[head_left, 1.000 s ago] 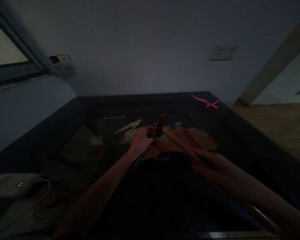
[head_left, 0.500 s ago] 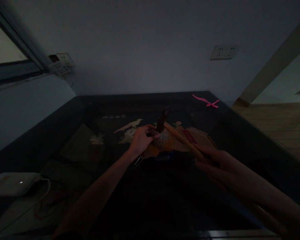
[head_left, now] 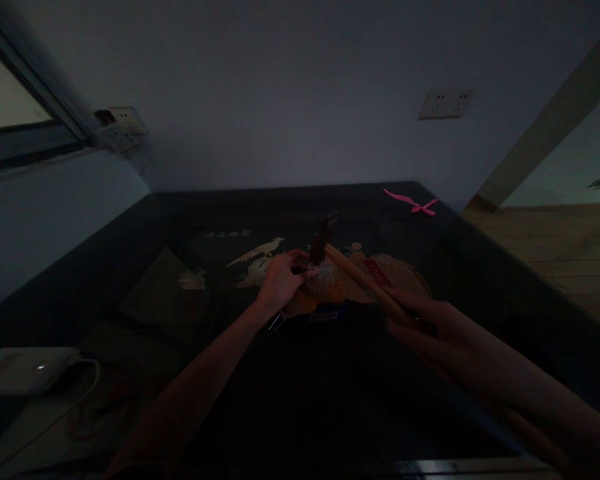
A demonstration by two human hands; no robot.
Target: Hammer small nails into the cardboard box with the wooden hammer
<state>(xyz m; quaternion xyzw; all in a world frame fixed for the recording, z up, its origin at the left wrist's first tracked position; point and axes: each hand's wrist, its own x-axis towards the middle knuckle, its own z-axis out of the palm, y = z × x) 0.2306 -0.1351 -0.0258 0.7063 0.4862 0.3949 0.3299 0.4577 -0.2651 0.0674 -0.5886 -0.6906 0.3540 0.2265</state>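
Observation:
My right hand [head_left: 420,320] is wrapped round the wooden handle of a hammer [head_left: 353,272], whose dark metal head is directly beside the fingertips of my left hand [head_left: 286,277]. Those left fingers are pinched together over a speckled orange and tan piece [head_left: 330,283] that looks like a flat packet or cardboard, with a red label at its right. Whatever the left fingertips hold is too small and dark to make out. Under the near edge of the speckled piece shows a dark blue item [head_left: 326,312].
A black table [head_left: 300,387] with bird and flower decoration stands against the wall. A pink ribbon [head_left: 420,208] lies at its far right corner. At the left is a white device [head_left: 27,370] with a cable. Wall sockets [head_left: 446,104] sit above the table.
The hammer head has come down slightly toward the left fingertips. My left hand stays in nearly the same place, still pinched.

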